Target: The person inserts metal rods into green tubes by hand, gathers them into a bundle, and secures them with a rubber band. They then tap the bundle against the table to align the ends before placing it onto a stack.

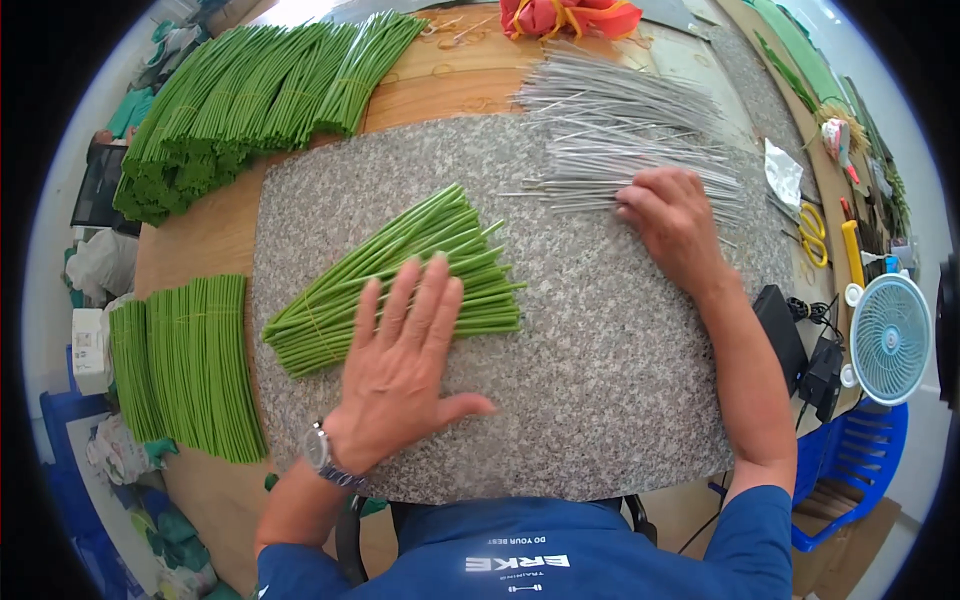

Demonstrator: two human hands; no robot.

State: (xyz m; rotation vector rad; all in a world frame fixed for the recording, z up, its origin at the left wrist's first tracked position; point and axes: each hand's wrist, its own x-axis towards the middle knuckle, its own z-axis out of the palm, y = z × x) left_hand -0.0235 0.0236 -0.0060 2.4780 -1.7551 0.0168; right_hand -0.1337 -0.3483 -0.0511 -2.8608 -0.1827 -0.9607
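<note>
My left hand [403, 361] lies flat with fingers spread on a bundle of thin green sticks [400, 272] that rests on a grey speckled stone slab [600, 400]. A watch is on that wrist. My right hand [673, 218] reaches forward, palm down, with its fingers on a loose pile of thin silver wires [620, 130] at the slab's far right. Neither hand grips anything that I can see.
Large heaps of green sticks lie at the far left [250, 90] and near left [185, 365] on the wooden table. Yellow scissors [812, 235], a small white fan [888, 338], a black box [782, 335] and red fabric [565, 17] sit around the edges.
</note>
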